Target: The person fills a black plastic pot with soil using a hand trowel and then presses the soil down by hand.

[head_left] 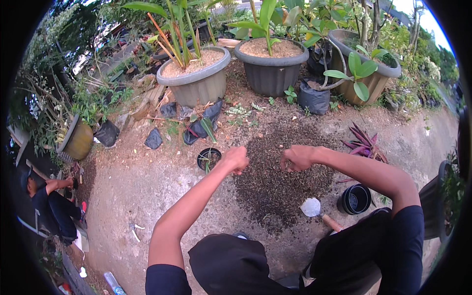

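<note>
My left hand (pixel 237 160) is closed over the left edge of a dark soil pile (pixel 275 196), near a small black pot (pixel 209 158) holding a thin green-leaved plant. Across the pile, my right hand (pixel 299 157) has its fingers curled downward. What either hand holds, if anything, is hidden by the curled fingers. A trowel lies by the pile's lower right, its pale blade (pixel 310 207) up and its wooden handle (pixel 332 223) toward my leg. Beside it, an empty black pot (pixel 355 199) is tipped slightly. A purple-leaved plant (pixel 364 145) lies uprooted on the ground to the right.
Large planters stand at the back: a grey one (pixel 194 87), a dark one (pixel 268 76) and a brown one (pixel 364 86). Black plastic bags (pixel 314 98) lie near them. At far left another person (pixel 49 201) crouches. A plastic bottle (pixel 114 283) lies at lower left.
</note>
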`<state>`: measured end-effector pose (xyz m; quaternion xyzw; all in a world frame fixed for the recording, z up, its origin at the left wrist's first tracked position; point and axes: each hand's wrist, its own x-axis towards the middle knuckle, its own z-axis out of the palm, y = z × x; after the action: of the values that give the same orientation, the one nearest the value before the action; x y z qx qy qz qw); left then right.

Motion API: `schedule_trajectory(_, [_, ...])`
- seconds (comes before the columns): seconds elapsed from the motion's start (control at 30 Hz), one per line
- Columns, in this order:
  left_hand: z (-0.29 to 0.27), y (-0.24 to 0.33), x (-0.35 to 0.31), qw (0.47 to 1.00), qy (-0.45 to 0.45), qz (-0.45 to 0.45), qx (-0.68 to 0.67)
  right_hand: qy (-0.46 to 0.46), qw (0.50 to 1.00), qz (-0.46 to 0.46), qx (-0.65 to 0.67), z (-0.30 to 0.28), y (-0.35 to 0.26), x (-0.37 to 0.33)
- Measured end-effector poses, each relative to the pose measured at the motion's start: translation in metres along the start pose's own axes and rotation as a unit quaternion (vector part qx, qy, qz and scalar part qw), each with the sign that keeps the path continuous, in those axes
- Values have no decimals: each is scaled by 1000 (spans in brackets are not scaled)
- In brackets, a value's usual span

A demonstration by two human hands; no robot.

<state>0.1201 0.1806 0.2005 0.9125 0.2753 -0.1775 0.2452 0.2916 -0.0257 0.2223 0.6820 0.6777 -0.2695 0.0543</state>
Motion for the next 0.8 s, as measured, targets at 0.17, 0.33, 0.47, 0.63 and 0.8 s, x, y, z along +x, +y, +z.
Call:
schedule_trajectory(0.17, [34, 134, 37, 975, -10, 212, 67, 61, 992, 106, 16, 19, 52, -78])
schedule_trajectory(0.33, [141, 189, 69, 938, 60, 341, 7, -16, 974, 222, -40, 63, 113, -142])
schedule_trajectory(0.47, [171, 241, 35, 951, -50, 295, -78, 52, 959, 274, -58, 121, 150, -214])
schedule_trajectory(0.63, [208, 258, 32, 945, -126, 236, -189, -74, 941, 331, -1, 131, 159, -223])
schedule_trajectory(0.8, [239, 275, 33, 928, -146, 208, -273, -142, 928, 344, 19, 164, 171, -224])
